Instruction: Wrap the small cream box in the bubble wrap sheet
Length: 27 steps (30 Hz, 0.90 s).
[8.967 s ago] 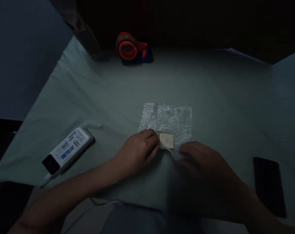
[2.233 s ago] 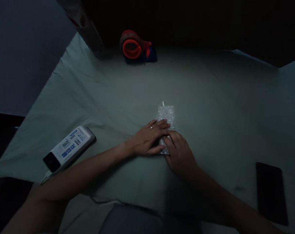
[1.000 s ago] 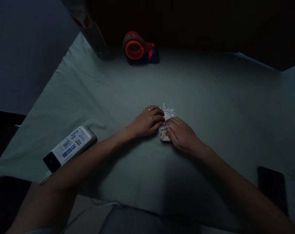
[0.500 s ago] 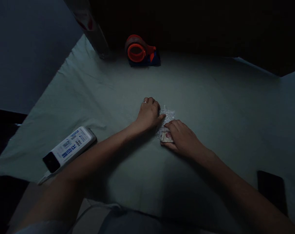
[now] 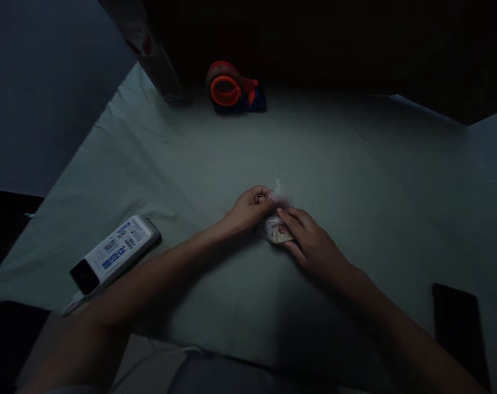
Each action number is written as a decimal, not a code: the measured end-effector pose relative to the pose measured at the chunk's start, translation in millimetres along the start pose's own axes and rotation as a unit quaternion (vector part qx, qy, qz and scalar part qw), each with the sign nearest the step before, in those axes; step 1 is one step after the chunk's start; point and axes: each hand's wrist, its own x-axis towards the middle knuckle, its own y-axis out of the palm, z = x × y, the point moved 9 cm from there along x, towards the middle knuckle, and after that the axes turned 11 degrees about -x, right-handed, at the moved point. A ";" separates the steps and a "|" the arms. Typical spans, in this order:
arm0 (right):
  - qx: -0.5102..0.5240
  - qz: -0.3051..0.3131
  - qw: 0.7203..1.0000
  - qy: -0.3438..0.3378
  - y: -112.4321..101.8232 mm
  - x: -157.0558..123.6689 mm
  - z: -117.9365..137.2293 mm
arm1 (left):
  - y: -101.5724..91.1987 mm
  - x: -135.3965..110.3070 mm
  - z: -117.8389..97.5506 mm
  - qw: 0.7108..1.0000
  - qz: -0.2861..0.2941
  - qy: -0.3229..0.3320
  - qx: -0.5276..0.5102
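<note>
A small pale item with a reddish round mark (image 5: pixel 281 230) lies on the cloth, partly covered by clear bubble wrap (image 5: pixel 269 227). My left hand (image 5: pixel 250 208) pinches the wrap's upper left part between thumb and curled fingers; a ring shows on one finger. From the right, my right hand (image 5: pixel 310 235) grips the wrapped item, its fingertips on top and its thumb along the near edge. A thin strip of the wrap sticks up beyond both hands. What exactly is inside the wrap is too dim to make out.
An orange and blue tape dispenser (image 5: pixel 227 90) stands at the back of the pale green cloth (image 5: pixel 334 148). A white power bank (image 5: pixel 113 251) with a cable lies at left, near my forearm. At lower right lies a dark flat phone-like object (image 5: pixel 460 328).
My left hand has come down and toward me, from lying over the wrap's far left side to pinching it. The wrap now bunches up around the item. My right hand stays beside it.
</note>
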 end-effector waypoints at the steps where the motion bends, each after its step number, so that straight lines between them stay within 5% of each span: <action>1: 0.009 -0.010 1.000 0.000 -4.8 -0.7 1.3 | 0.1 -4.3 2.2 1.000 -0.005 -0.002 -0.016; 5: 0.034 -0.087 0.996 0.009 -29.7 -1.3 4.3 | 2.8 -19.7 0.2 0.999 -0.002 0.022 -0.043; 10: 0.044 -0.142 0.987 0.056 -49.4 -3.2 2.1 | 19.6 -39.5 -7.9 0.992 0.109 0.034 -0.061; 22: 0.275 -0.048 0.941 0.192 -41.6 -1.7 -42.8 | 24.8 -70.5 -7.0 0.988 0.122 0.043 0.088; 27: 0.271 -0.019 0.956 0.112 -45.1 15.1 -25.7 | 26.0 -75.8 -3.0 0.981 0.131 0.036 0.137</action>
